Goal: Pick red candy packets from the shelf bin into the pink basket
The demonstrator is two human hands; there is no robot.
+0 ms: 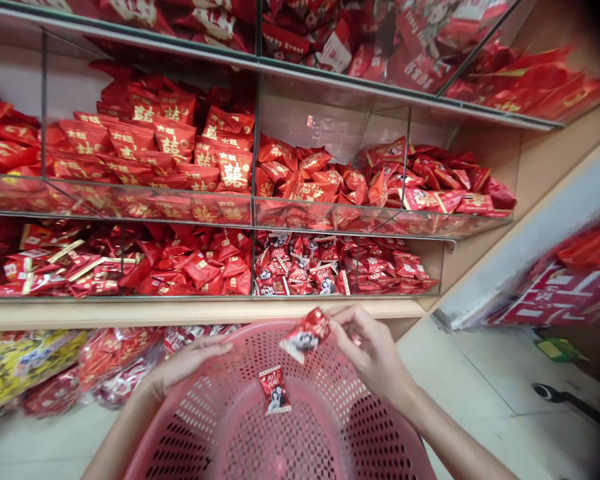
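The right hand [375, 353] hovers over the far rim of the pink basket [330, 427], its thumb and fingertips pinched together on one corner of a small red packet [305, 335]. The packet hangs above the basket's far side. Its long axis runs on a slant, the pinched end up and to the right, and the free end (the one with a pale printed picture) points down and left into the basket.

A second packet [275, 390] of the same kind lies flat inside the basket, on the perforated wall just below the held one. Its long axis runs roughly from the far rim toward the person, leaning slightly to the right at the near end.

The left hand [190, 360] rests on the basket's far left rim, fingers close together and stretched along it; whether they curl under the rim is hidden.

Beyond the basket stand glass-fronted shelves [253, 213] heaped with red packets, and to its left, low down, lie clear bags [115, 363] of sweets.
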